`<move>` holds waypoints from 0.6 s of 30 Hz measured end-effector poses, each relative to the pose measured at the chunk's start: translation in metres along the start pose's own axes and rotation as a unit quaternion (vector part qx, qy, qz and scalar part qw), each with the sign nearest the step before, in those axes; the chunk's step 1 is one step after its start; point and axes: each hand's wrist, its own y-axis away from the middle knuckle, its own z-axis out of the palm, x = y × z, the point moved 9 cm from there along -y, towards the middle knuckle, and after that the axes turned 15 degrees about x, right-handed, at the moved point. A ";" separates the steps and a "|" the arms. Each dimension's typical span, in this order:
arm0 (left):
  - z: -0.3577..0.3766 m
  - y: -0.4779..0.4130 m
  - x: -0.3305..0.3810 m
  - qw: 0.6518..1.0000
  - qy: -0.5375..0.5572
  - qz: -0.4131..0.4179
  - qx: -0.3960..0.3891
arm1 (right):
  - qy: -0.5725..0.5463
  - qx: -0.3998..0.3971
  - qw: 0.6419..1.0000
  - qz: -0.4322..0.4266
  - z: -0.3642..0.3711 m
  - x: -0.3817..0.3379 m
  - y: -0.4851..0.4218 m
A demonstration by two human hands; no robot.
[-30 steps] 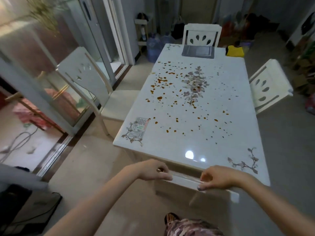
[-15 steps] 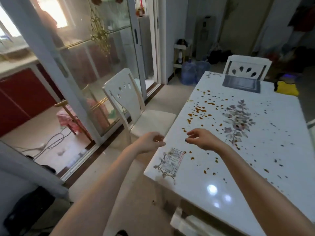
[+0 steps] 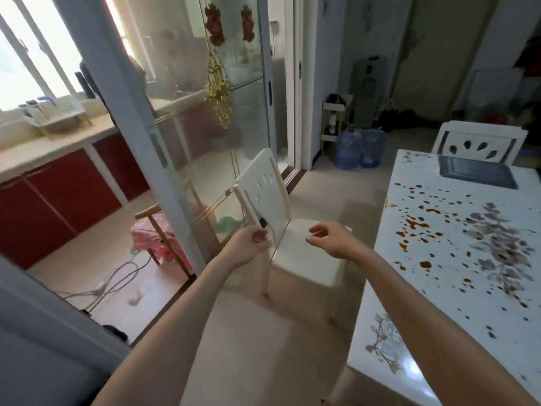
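Glass sliding door (image 3: 187, 148) stands just behind the white chair (image 3: 265, 197), which sits on the floor between the door and the surface (image 3: 468, 259), seat turned toward the surface. Left hand (image 3: 248, 244) hovers by the chair's back frame, fingers loosely curled, gripping nothing; can't tell if it touches the frame. Right hand (image 3: 333, 240) hangs over the seat, fingers half curled, also empty. Risks: a one-sided pull could twist or tip the chair; swinging it back could knock the glass; shoving it in could bang the surface edge
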 end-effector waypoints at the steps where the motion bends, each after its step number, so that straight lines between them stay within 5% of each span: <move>1: -0.011 -0.008 -0.011 1.000 0.008 -0.006 0.007 | 0.001 0.001 1.000 0.000 0.012 -0.012 -0.007; 18: -0.083 -0.225 -0.124 1.000 0.022 -0.004 -0.018 | -0.055 0.026 0.997 0.045 0.152 -0.101 -0.222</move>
